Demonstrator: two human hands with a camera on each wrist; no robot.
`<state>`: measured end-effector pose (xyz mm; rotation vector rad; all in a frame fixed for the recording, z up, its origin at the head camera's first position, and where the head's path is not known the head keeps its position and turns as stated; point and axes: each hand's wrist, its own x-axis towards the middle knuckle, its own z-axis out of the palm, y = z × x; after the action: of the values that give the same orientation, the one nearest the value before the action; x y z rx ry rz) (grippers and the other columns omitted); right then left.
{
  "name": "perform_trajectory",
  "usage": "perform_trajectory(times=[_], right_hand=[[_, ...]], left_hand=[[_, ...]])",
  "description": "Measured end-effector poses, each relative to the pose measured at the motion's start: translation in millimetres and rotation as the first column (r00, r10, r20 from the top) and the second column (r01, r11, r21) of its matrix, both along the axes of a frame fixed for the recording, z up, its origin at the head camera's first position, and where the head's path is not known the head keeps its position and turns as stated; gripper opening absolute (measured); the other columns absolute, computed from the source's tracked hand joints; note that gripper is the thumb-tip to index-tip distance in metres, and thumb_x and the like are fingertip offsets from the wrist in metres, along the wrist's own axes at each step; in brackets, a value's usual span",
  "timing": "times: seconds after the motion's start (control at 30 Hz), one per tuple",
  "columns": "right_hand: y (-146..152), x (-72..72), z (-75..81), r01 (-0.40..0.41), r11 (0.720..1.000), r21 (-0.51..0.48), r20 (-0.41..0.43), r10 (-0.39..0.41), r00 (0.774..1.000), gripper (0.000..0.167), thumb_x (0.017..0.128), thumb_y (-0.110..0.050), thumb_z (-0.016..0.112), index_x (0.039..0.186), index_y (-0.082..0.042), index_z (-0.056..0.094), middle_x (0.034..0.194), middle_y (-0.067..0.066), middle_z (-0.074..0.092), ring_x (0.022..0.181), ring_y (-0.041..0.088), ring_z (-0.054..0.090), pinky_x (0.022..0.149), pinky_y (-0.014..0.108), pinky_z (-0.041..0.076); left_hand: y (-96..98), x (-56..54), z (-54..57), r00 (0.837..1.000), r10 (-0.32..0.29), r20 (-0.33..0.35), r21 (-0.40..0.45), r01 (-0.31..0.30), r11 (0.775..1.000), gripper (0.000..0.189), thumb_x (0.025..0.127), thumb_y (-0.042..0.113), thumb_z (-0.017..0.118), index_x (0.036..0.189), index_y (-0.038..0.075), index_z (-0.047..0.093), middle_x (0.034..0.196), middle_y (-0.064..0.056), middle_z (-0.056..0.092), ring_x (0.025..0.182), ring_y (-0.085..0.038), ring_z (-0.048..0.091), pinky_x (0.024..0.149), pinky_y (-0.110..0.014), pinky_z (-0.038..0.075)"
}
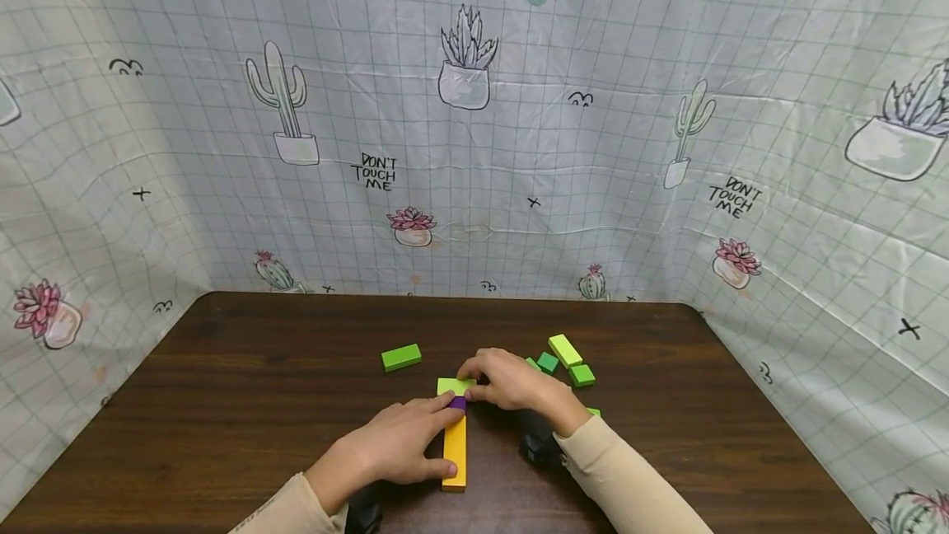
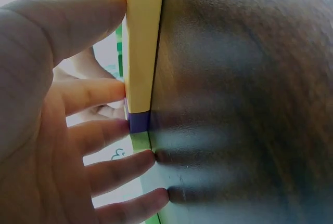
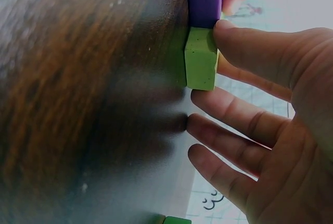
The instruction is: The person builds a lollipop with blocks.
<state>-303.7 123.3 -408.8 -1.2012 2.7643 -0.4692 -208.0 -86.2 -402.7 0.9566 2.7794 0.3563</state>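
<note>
"Three blocks form a line by the two hands; which lies nearest the left hand [image 1: 393,443]?"

"The yellow block [image 1: 455,452], just to the right of its palm; the thumb and index finger touch it, and the middle finger reaches the purple block [image 1: 458,404]; the fingers are spread and nearly straight, so that hand seems to steady the row rather than grip it."

"And the right hand [image 1: 511,381]?"

"Its fingers are bent, partly closed; the thumb and index finger appear to pinch the lime block [image 1: 454,386], just left of their tips and against the purple block; its other fingers stand apart from one another."

"What could go wrong from here?"

"The row could kink at a seam; if the right hand pushes sideways while the left presses too lightly, the lime block may slip out of line; the short purple block, caught in the middle, could twist if both hands push along the row; the counter [image 1: 259,386] looks glossy, which I judge would make sliding easier."

"Any danger to the loose pieces?"

"A little; the pale long block [image 1: 565,350] and the small dark green block [image 1: 547,363] lie past the right hand, on its right; a careless swing of that arm could scatter them; the lone green block [image 1: 401,358], beyond the left hand's fingertips and well apart from them, seems safer."
</note>
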Motion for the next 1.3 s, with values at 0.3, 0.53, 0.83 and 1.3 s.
perform_trajectory(times=[0.3,0.53,0.83,1.3], right_hand=[[4.0,0.7,1.3,0.005,1.000,0.003,0.001,-0.005,1.000,0.028,0.092,-0.029,0.064,0.118,-0.016,0.067,0.106,-0.004,0.060,0.092,0.011,0.056,0.080,0.028,0.048],[28.1,-6.5,17.4,0.096,0.993,-0.066,0.032,-0.094,0.995,0.035,0.094,-0.029,0.062,0.123,-0.009,0.063,0.115,0.002,0.062,0.105,0.020,0.059,0.089,0.039,0.049],[60.3,-17.9,24.8,0.153,0.987,-0.049,0.057,-0.150,0.987,0.037,0.085,-0.019,0.074,0.120,-0.010,0.066,0.114,0.002,0.060,0.106,0.022,0.056,0.088,0.040,0.047],[73.3,-24.2,16.2,0.200,0.977,0.075,0.004,-0.201,0.980,0.033,0.080,-0.019,0.078,0.111,-0.014,0.071,0.111,0.000,0.063,0.112,0.027,0.054,0.093,0.044,0.044]], left_hand=[[1.1,-0.9,-3.0,1.000,0.009,0.005,-0.003,-0.009,1.000,0.070,0.085,0.056,0.063,0.142,0.019,0.047,0.152,-0.004,0.034,0.132,-0.029,0.041,0.100,-0.054,0.038],[1.3,-1.1,-3.3,1.000,0.018,0.007,-0.005,-0.018,1.000,0.070,0.084,0.057,0.063,0.142,0.022,0.047,0.152,-0.004,0.034,0.131,-0.030,0.042,0.100,-0.055,0.038],[0.9,-0.8,-3.5,1.000,0.021,0.006,0.002,-0.021,1.000,0.069,0.084,0.056,0.063,0.142,0.022,0.047,0.152,-0.004,0.034,0.131,-0.030,0.042,0.100,-0.054,0.038],[1.3,-0.4,-3.9,1.000,0.021,0.008,0.001,-0.021,1.000,0.069,0.084,0.055,0.064,0.142,0.021,0.048,0.153,-0.004,0.034,0.132,-0.030,0.041,0.101,-0.055,0.037]])
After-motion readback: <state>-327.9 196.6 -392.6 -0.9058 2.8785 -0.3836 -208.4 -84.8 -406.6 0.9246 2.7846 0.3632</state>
